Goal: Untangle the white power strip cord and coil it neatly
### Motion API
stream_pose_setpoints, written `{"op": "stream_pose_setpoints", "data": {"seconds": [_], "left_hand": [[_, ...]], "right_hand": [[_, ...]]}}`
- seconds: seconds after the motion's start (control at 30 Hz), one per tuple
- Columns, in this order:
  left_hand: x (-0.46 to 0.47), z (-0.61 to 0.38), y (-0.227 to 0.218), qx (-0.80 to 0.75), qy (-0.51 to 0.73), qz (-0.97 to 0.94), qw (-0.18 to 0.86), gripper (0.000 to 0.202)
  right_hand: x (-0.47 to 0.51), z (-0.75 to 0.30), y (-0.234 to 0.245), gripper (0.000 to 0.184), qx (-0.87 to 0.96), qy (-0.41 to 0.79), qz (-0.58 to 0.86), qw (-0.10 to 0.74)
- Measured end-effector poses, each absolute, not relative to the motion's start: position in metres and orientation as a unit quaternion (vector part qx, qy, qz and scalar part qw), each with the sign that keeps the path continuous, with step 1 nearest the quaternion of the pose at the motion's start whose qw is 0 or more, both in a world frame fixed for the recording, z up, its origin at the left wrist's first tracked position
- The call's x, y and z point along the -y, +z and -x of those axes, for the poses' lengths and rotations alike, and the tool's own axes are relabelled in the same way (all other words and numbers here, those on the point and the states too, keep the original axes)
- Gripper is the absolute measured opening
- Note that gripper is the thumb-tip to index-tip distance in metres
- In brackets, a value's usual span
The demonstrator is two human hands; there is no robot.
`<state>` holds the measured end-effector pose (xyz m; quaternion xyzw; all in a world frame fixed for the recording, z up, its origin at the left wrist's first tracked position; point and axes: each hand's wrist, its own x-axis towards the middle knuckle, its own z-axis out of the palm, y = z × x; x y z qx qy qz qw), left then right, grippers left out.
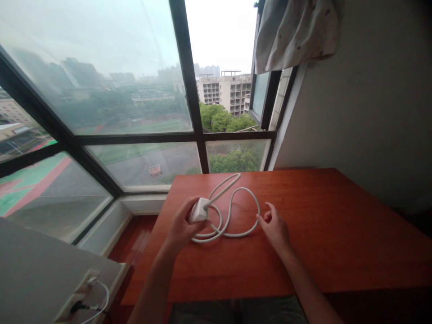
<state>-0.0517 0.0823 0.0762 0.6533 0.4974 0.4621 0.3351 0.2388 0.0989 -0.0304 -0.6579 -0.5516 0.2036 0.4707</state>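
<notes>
Big windows [111,99] with dark bars fill the far side of the room, and past the glass are trees, tall buildings and a pale sky. To the right is a plain gray wall [364,99]. Next in size is the red-brown table [324,234], set close to the windows. Above its far side hangs a light curtain [297,38].

On the table is a white cord [236,235] in loose loops, between the two hands and a bit beyond them. Some parts cross over each other — I can't tell where its other end is. I think it is best to move the loops slowly, one at a time, so the crossed parts don't pull into a knot. It also seems wise to hold the block firmly and not bend the cord hard where it joins.

The left hand [180,227] has its fingers closed around the white block [200,210] on the cord, with the thumb on the near side. The right hand [276,231] has curled fingers, and a small gap shows between thumb and first finger. Its thumb tip seems to touch the loop's right side — not a pinch.
</notes>
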Motion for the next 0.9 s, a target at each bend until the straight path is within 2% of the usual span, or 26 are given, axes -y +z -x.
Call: {"op": "stream_pose_setpoints", "data": {"seconds": [0.13, 0.23, 0.33, 0.47, 0.57, 0.7, 0.8, 0.9], "left_hand": [[-0.058, 0.011, 0.078, -0.44, 0.387, -0.763, 0.273, 0.053], [-0.044, -0.015, 0.064, -0.439, 0.306, -0.819, 0.209, 0.05], [-0.038, -0.032, 0.042, -0.433, 0.269, -0.841, 0.179, 0.056], [-0.036, -0.039, 0.014, -0.46, 0.254, -0.835, 0.164, 0.063], [-0.033, -0.032, 0.002, -0.477, 0.253, -0.825, 0.165, 0.068], [-0.029, 0.001, -0.003, -0.504, 0.265, -0.812, 0.132, 0.053], [-0.03, 0.042, -0.005, -0.565, 0.283, -0.774, 0.045, 0.037], [-0.035, 0.08, -0.008, -0.597, 0.242, -0.764, -0.029, 0.036]], "right_hand": [[-0.084, -0.246, 0.008, 0.054, 0.435, 0.503, 0.537, 0.519], [-0.069, -0.264, 0.025, 0.058, 0.367, 0.612, 0.467, 0.522], [-0.056, -0.28, 0.027, 0.046, 0.366, 0.593, 0.498, 0.516], [-0.05, -0.285, 0.02, 0.051, 0.402, 0.559, 0.528, 0.498], [-0.051, -0.28, 0.018, 0.052, 0.4, 0.554, 0.515, 0.517], [-0.054, -0.276, 0.019, 0.048, 0.368, 0.566, 0.498, 0.545], [-0.057, -0.276, 0.017, 0.044, 0.337, 0.586, 0.484, 0.556], [-0.06, -0.277, 0.013, 0.043, 0.316, 0.603, 0.472, 0.561]]}}
